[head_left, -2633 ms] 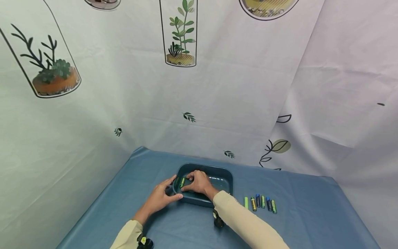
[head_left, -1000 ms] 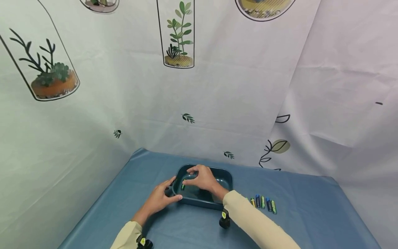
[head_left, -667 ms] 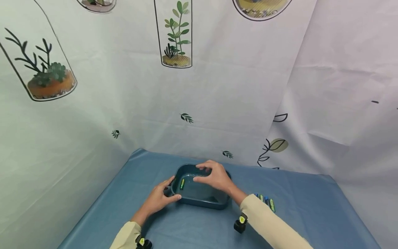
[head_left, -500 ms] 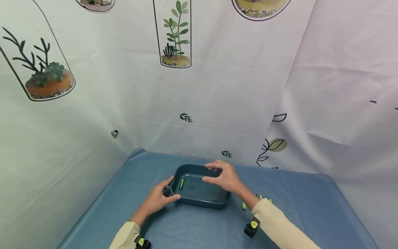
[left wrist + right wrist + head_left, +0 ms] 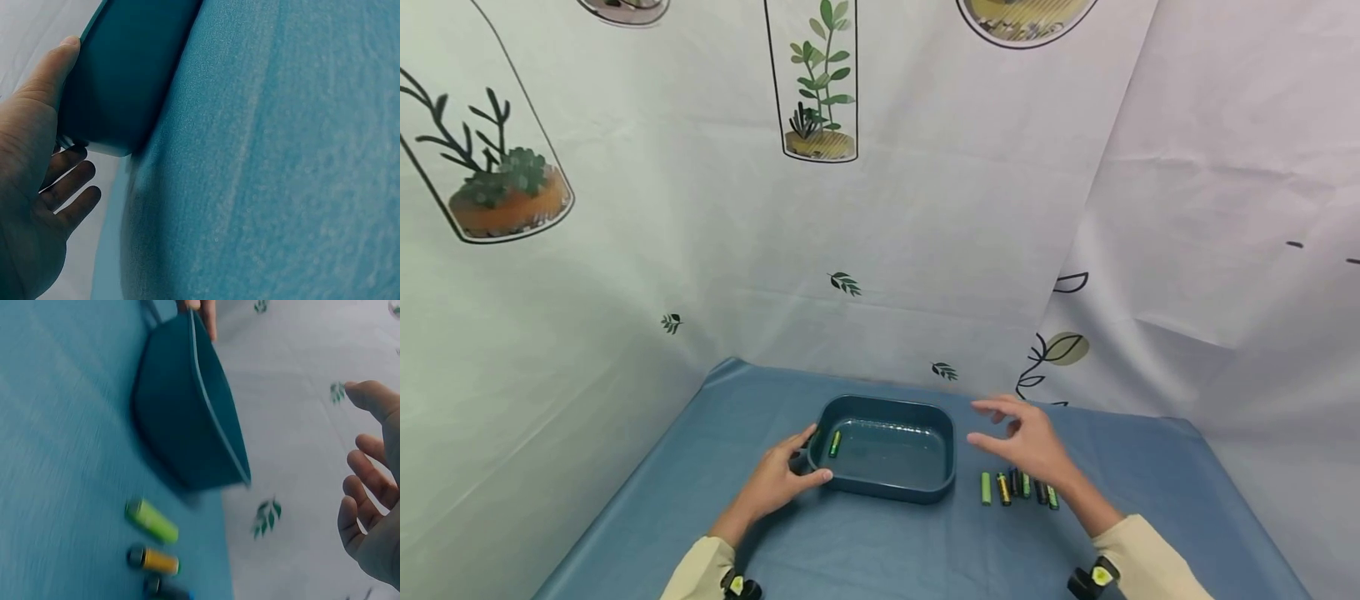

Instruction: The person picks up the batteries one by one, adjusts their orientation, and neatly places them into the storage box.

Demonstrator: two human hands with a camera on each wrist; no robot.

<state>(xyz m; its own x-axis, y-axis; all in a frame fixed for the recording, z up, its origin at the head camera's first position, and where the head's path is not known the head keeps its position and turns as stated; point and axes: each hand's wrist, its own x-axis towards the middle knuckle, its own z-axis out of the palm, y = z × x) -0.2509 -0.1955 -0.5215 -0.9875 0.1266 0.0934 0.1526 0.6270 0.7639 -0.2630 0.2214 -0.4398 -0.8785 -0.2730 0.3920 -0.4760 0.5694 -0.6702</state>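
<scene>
Tray (image 5: 887,488) holds one battery (image 5: 835,444); left hand (image 5: 777,481) spread wide against its left end; right hand (image 5: 1032,440) wide, near battery row (image 5: 1003,489)

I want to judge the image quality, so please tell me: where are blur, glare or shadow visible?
Head view: fairly sharp, with small glints inside the dish; right wrist view: the batteries look blurred; left wrist view: dim, with dark shadow on the cloth near the dish.

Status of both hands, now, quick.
Left hand: holding the teal dish at its handle end.
Right hand: open, holding nothing.
</scene>
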